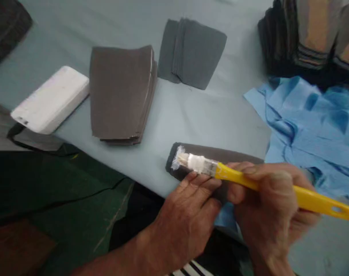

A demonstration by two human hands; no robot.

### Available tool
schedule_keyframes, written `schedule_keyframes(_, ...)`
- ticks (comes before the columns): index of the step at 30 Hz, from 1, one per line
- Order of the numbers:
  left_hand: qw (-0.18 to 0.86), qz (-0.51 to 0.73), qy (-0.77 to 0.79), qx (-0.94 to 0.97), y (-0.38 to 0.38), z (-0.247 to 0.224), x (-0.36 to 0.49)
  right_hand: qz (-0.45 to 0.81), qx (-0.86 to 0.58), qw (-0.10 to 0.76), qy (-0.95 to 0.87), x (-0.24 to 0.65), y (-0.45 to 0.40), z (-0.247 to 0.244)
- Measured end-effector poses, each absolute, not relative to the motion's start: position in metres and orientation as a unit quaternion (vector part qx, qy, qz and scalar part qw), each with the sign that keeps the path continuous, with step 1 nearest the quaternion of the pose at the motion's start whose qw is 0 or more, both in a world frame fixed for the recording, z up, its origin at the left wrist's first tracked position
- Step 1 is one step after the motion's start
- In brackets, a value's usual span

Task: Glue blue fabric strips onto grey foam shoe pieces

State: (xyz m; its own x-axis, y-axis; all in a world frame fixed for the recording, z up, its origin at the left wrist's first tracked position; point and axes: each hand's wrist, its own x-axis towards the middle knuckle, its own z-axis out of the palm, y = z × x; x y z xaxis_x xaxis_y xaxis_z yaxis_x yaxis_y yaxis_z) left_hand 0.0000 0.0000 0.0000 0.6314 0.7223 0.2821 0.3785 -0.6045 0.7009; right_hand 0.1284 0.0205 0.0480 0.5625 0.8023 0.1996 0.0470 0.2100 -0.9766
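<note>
Now gripping yellow-handled paintbrush (233,174) in R hand (269,203), lower R of frame; touching bristles (182,158) to white smear (176,164) on dark fabric piece (231,153), lower ctr; resting L hand (188,218), open, fingers nearly straight, on piece's near edge.

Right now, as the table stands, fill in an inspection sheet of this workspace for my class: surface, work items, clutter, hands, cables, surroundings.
Surface: pale table, faint creases.
Job's things: yellow brush, bristles on a white smear near one end of a dark strip.
Clutter: brown stack, grey pieces, white box, blue cloth scraps, dark-and-tan stack at upper right, dark bundle at upper left.
Left hand: fingers on the strip.
Right hand: gripping the brush handle.
Cables: black cord at the white box's lower end; thin dark cord over the floor.
Surroundings: green floor; reddish-brown shape at lower left, too dim to identify.
</note>
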Motion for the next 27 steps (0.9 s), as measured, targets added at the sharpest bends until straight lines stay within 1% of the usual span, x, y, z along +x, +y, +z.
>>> schedule_keyframes(4,0.325,0.262,0.306,0.856,0.006,0.006,-0.006,0.245,-0.580,0.698,-0.342,0.154,0.017,0.043)
schedule_keyframes(7,0.384,0.263,0.292,0.836,0.011,0.015,-0.014,0.212,-0.576,0.713,-0.338,0.168,0.010,0.043)
schedule_keyframes(10,0.456,0.297,0.309,0.780,0.014,0.029,-0.022,0.176,-0.601,0.694,-0.356,0.171,0.000,0.046)
schedule_keyframes(14,0.609,0.323,0.388,0.611,0.010,0.049,-0.025,0.147,-0.651,0.637,-0.386,0.162,-0.017,0.049)
schedule_keyframes(17,0.739,0.298,0.460,0.393,0.006,0.058,-0.018,0.132,-0.680,0.596,-0.407,0.160,-0.031,0.047)
schedule_keyframes(19,0.791,0.296,0.464,0.265,0.006,0.059,-0.012,0.124,-0.700,0.559,-0.426,0.161,-0.037,0.043)
schedule_keyframes(22,0.822,0.307,0.438,0.198,0.009,0.057,-0.005,0.139,-0.705,0.511,-0.471,0.163,-0.039,0.039)
schedule_keyframes(27,0.818,0.294,0.447,0.211,0.001,0.044,0.000,0.189,-0.656,0.510,-0.523,0.155,-0.031,0.040)
